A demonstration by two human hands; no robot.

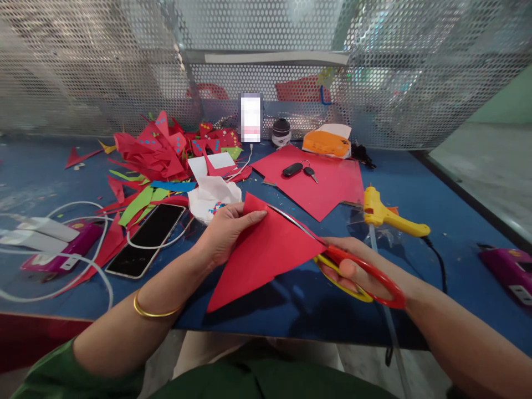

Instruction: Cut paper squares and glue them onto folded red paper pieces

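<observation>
A pointed red sheet (266,249) is held up above the blue table's front edge. My left hand (226,230) pinches its upper left part, thumb on top and fingers partly hidden behind. My right hand (349,271) is closed round the red and yellow handles of a pair of scissors (361,271). The metal blades run along the sheet's upper right edge, pointing up and left towards my left thumb. Part of the lower blade is hidden by the sheet.
Red and green scraps (153,149) pile up at the back left. A black phone (145,241) and white cables lie left. Keys (310,172) rest on red sheets (320,197). A yellow glue gun (390,216) stands right; a perforated metal screen (266,33) closes the back.
</observation>
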